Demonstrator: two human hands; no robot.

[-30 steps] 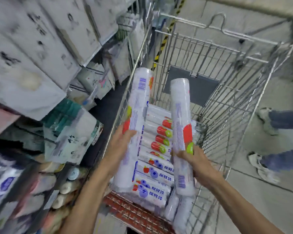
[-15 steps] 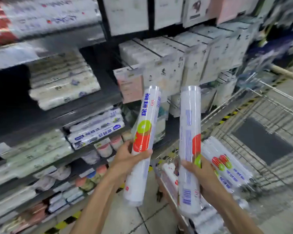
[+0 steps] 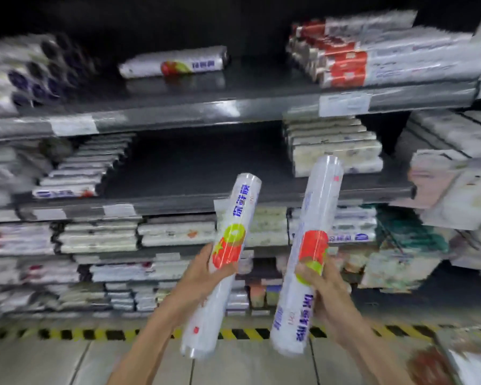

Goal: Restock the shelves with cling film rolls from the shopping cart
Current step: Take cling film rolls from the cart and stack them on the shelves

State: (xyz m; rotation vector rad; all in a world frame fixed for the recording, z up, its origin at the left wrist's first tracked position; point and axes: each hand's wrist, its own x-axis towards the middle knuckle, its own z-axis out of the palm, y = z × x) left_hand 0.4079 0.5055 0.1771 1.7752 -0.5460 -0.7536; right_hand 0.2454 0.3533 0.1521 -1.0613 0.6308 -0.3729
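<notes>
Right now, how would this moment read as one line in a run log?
left hand: holds left roll | right hand: holds right roll | both rolls upright, apart | facing shelves | not yet shelved

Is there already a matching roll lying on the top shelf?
Yes, one roll with the same red-and-green fruit label lies alone on the top shelf.
</notes>
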